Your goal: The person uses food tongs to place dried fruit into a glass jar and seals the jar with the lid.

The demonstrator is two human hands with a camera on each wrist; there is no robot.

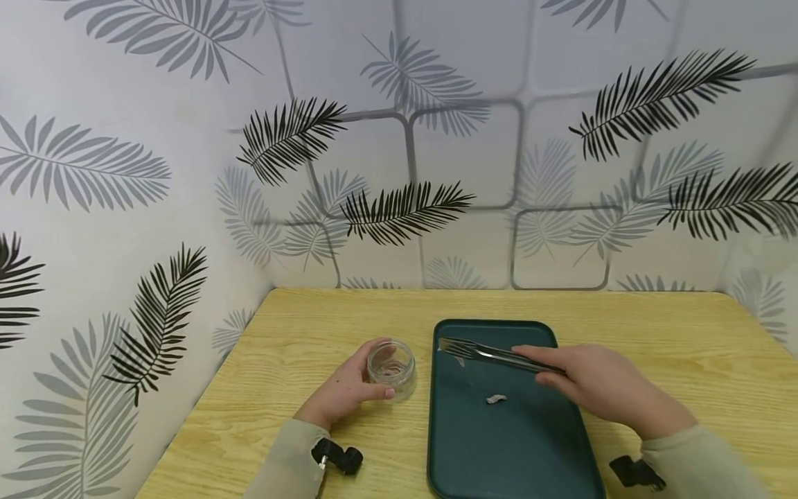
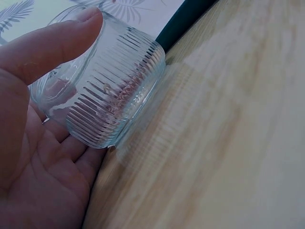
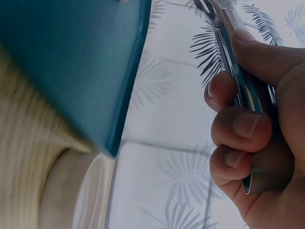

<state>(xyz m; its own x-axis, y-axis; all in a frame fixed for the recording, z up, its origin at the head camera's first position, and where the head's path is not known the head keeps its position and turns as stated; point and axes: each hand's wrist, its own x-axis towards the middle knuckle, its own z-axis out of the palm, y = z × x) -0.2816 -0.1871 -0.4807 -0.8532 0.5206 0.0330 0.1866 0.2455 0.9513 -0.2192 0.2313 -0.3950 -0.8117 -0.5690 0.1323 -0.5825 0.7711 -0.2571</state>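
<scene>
Lower centre of the head view, I see a clear ribbed glass jar with pinkish bits inside, the left hand half-curled round it; rightward, the right hand firmly wraps slender silver metal tongs.

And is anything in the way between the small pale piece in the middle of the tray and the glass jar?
Nothing visible blocks it; the piece would only have to clear the tray's left rim and the jar's wall. The left hand holds the jar, leaving its mouth uncovered.
</scene>
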